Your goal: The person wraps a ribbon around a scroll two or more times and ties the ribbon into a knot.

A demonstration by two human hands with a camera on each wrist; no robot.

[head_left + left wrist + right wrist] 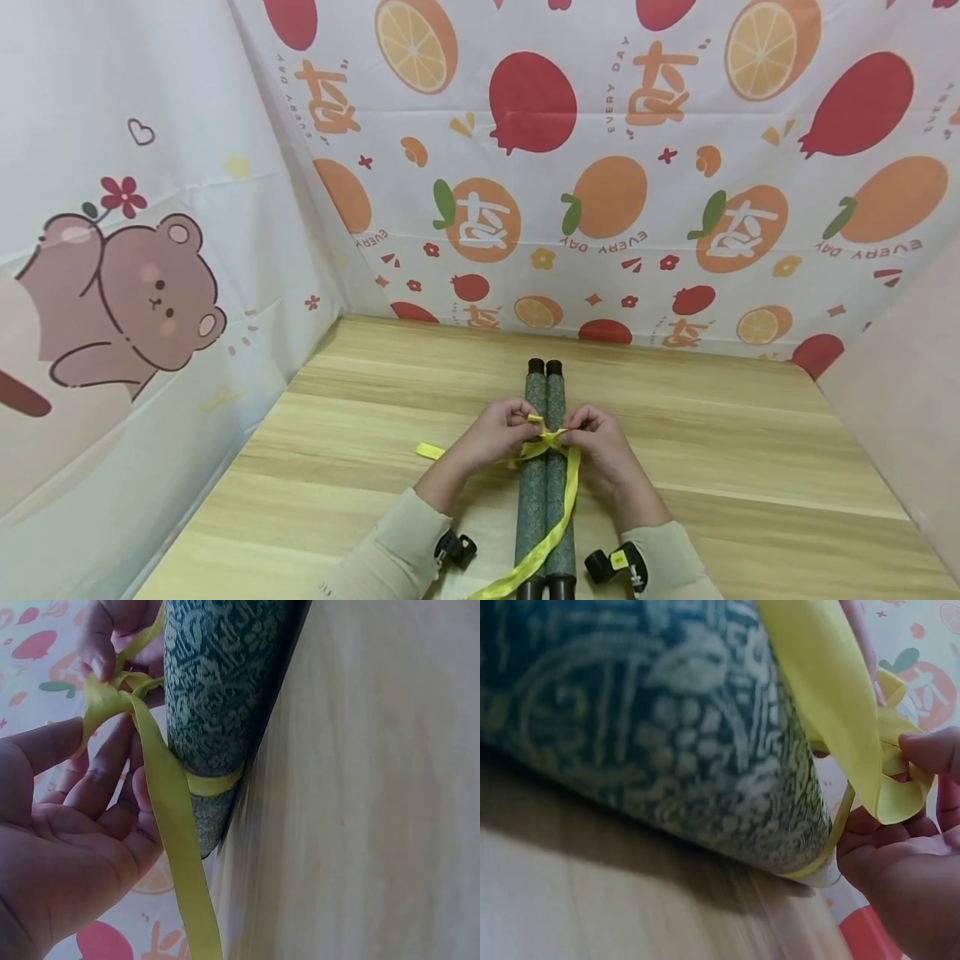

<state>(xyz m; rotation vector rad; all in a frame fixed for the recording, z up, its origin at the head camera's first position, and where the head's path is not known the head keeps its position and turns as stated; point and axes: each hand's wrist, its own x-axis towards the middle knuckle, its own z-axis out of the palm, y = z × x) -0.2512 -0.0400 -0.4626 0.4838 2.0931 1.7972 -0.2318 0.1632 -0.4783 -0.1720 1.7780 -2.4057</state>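
Two green patterned scroll rolls with dark end knobs, a left roll (pixel 532 500) and a right roll (pixel 555 483), lie side by side on the table. A yellow ribbon (pixel 572 487) wraps around them, with its crossing and loops on top near the far end. My left hand (pixel 491 433) pinches a ribbon loop between thumb and fingers, just left of the crossing. From the right side, my right hand (pixel 603 446) pinches another part of the ribbon (pixel 840 697). One long tail runs toward me over the rolls; a shorter end (pixel 430 451) sticks out left past my left wrist.
The rolls rest on a light wood-grain table (pixel 712 533). A fruit-printed cloth (pixel 637 283) hangs behind its far edge, and a bear-printed cloth (pixel 255 275) borders the left. Small black cameras, a left one (pixel 456 548) and a right one (pixel 606 567), sit at my wrists.
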